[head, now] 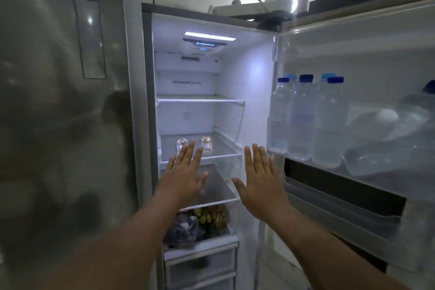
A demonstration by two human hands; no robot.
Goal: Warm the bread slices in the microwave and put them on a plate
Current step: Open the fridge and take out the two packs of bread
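Observation:
An open fridge is in front of me, its lit compartment (pixel 188 115) showing glass shelves. Two small clear packets (pixel 206 145) that may hold bread lie on the middle shelf, the left one partly behind my fingers. My left hand (pixel 186 172) is stretched out flat with fingers apart, just in front of that shelf. To its right, level with it, my right hand (pixel 259 176) is held open, palm away from me. Neither hand touches or holds anything. No microwave or plate is in view.
The right fridge door (pixel 353 183) stands wide open, with several water bottles (pixel 303 120) in its rack. The closed steel left door (pixel 58 113) fills the left. A lower bin holds green produce (pixel 207 215) and a dark bag (pixel 181 228). A power strip (pixel 240 8) sits on top of the fridge.

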